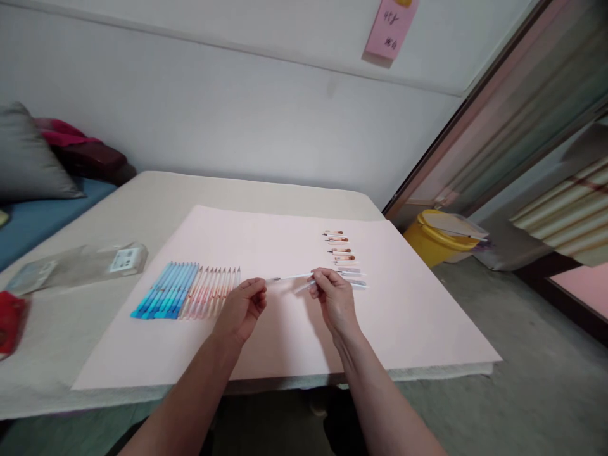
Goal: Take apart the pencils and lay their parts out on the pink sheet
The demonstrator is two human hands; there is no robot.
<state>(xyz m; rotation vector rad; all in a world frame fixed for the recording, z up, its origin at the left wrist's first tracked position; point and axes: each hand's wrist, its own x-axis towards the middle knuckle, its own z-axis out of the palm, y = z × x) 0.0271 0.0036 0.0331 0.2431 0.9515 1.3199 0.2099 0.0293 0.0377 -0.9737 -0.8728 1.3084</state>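
Observation:
My right hand [334, 295] is closed in a pinch on a thin white pen refill [291, 277] that points left, just above the pale pink sheet [403, 316]. My left hand [244, 306] is closed close to the refill's dark tip; whether it touches the tip I cannot tell. To the left lies a neat row of pens [187, 291], blue ones on the left and pink-white ones on the right. Behind my right hand is a column of small pen caps and parts [344, 258].
The pink sheet covers a beige table [156, 190]. A clear plastic packet [78, 264] lies at the table's left, with a red object [9, 320] at the left edge. A yellow bucket [430, 240] stands on the floor at right. Cushions [28, 158] lie at far left.

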